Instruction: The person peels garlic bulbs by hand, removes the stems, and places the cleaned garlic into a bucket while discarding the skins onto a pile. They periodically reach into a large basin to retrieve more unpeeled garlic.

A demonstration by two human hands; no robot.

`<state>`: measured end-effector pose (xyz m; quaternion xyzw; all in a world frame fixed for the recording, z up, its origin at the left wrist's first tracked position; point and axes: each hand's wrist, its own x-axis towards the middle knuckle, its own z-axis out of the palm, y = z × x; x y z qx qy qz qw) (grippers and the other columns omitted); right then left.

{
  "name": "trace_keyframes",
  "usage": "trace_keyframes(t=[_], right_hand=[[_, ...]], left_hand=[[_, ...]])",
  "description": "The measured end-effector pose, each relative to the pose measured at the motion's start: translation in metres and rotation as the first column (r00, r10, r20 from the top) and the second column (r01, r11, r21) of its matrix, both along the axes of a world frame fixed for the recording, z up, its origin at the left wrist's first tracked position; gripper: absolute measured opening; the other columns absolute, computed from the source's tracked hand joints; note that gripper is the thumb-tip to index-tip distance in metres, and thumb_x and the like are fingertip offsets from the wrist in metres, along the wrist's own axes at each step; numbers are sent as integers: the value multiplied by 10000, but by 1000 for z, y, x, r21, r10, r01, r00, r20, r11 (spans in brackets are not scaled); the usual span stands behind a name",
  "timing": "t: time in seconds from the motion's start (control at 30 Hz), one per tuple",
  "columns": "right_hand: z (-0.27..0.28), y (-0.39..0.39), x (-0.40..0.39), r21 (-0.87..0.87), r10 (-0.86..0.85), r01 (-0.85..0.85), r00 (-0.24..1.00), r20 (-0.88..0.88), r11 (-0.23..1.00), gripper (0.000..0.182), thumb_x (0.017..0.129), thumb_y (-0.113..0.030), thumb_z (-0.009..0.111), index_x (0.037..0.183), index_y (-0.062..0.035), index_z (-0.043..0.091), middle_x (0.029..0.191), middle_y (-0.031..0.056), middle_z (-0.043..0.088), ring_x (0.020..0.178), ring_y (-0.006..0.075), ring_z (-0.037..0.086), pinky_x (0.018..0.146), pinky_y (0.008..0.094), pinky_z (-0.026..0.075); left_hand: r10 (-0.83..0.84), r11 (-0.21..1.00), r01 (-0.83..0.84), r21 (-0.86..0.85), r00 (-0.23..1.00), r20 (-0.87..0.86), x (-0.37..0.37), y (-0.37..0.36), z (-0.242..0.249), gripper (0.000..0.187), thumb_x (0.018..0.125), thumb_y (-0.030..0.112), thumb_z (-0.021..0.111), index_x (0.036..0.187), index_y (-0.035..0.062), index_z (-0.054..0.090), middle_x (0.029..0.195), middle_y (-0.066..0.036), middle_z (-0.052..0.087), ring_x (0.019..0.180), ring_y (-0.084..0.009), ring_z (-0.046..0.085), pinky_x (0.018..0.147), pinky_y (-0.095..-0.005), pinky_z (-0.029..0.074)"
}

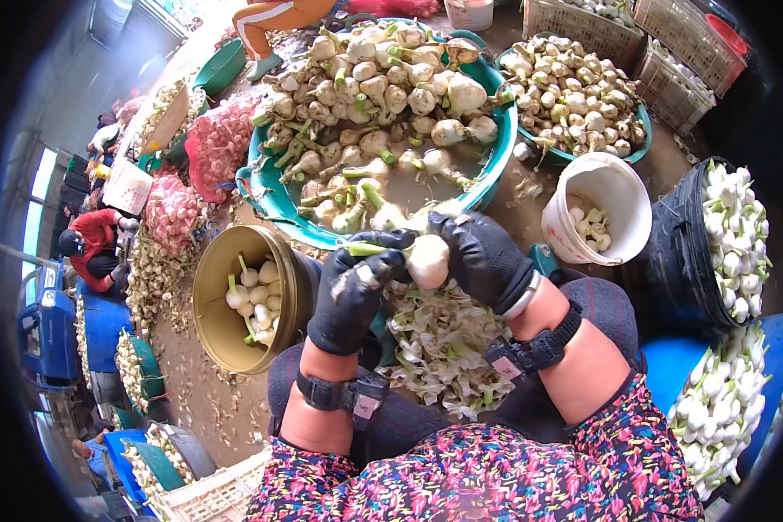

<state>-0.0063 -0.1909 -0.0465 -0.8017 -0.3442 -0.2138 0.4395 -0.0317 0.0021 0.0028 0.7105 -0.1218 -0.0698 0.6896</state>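
Note:
A white garlic bulb (428, 262) with a green stem is between my two black-gloved hands, above a heap of peeled skins (448, 348). My left hand (357, 291) is closed around the stem. Fingers of my right hand (483, 261) are bent together at the bulb's upper right side; what they pinch there is too small to make out. Just beyond my hands stands a large teal tub (502, 165) with water and many unpeeled bulbs. At the left, a tan bucket (204, 300) holds several peeled bulbs.
A white bucket (639, 209) with a few bulbs and a black bucket (670, 261) full of white bulbs stand at the right. Another teal basin (639, 143) sits behind. Red net sacks (222, 148) lie at the left. A person in red (96, 235) works far left; another person's leg shows at the top.

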Motion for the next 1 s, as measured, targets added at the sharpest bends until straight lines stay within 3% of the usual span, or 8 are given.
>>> trace_keyframes(t=[0.07, 0.13, 0.23, 0.37, 0.53, 0.57, 0.63, 1.0], right_hand=[[-2, 6, 0, 799, 522, 248, 644, -558, 548, 175, 945, -191, 449, 977, -49, 546, 867, 92, 624, 781, 158, 604, 670, 286, 479], [24, -13, -9, 423, 24, 218, 867, -499, 880, 198, 932, -211, 474, 947, -35, 563, 789, 78, 632, 683, 129, 594, 627, 260, 472], [49, -31, -11, 610, 638, -198, 138, -757, 767, 237, 831, -216, 642, 939, -8, 614, 832, 84, 635, 764, 161, 609, 663, 279, 481], [35, -7, -18, 77, 176, -226, 458, -871, 971, 385, 724, -164, 760, 1029, -23, 570, 932, 44, 628, 848, 96, 562, 768, 269, 464], [20, 9, -15, 297, 138, 89, 735, -664, 951, 177, 796, -156, 671, 882, -20, 598, 769, 39, 611, 748, 110, 584, 691, 269, 478], [17, 9, -15, 76, -5, 57, 827, -563, 995, 125, 811, -133, 642, 829, -15, 604, 734, 40, 603, 715, 111, 589, 673, 268, 480], [13, 7, -17, 21, -28, 47, 840, -542, 999, 100, 808, -108, 626, 799, -10, 607, 727, 44, 602, 692, 114, 590, 657, 272, 483], [27, -17, 9, 607, 296, 588, 542, -786, 535, 90, 848, -42, 558, 937, -30, 548, 784, 26, 588, 613, 81, 581, 505, 185, 474]], left_hand=[[-10, 982, -25, 185, 982, 190, 9, 14, -12, 217, 855, 129, 527, 1008, -4, 603, 912, -92, 629, 857, -190, 592, 779, -294, 481], [126, 978, -145, -151, 984, -128, 12, 24, -16, 306, 900, 162, 490, 1112, -50, 551, 892, -114, 624, 776, -201, 611, 755, -336, 520], [183, 976, -173, -136, 981, 62, 12, 18, -17, 327, 901, 152, 500, 1140, -67, 540, 936, -134, 627, 815, -211, 620, 756, -340, 528], [56, 962, -149, 229, 928, 369, 14, 14, -20, 251, 907, 149, 493, 1063, -21, 591, 904, -118, 624, 794, -201, 617, 713, -320, 520], [-8, 817, -189, 544, 941, 339, 10, 0, -22, 262, 915, 180, 488, 1035, -36, 575, 912, -88, 602, 780, -200, 612, 692, -314, 510], [147, 959, -195, 205, 962, 229, 9, 7, -20, 278, 902, 184, 514, 1062, -39, 561, 936, -103, 604, 803, -209, 613, 712, -320, 514], [288, 918, -281, -281, 957, -15, 14, 50, -9, 300, 893, 177, 525, 1107, -33, 538, 1002, -132, 599, 862, -217, 611, 776, -343, 511], [-273, 690, -210, 693, 811, 517, 71, 67, 17, 287, 760, 230, 619, 968, 34, 649, 962, -139, 638, 901, -319, 595, 828, -395, 453]])
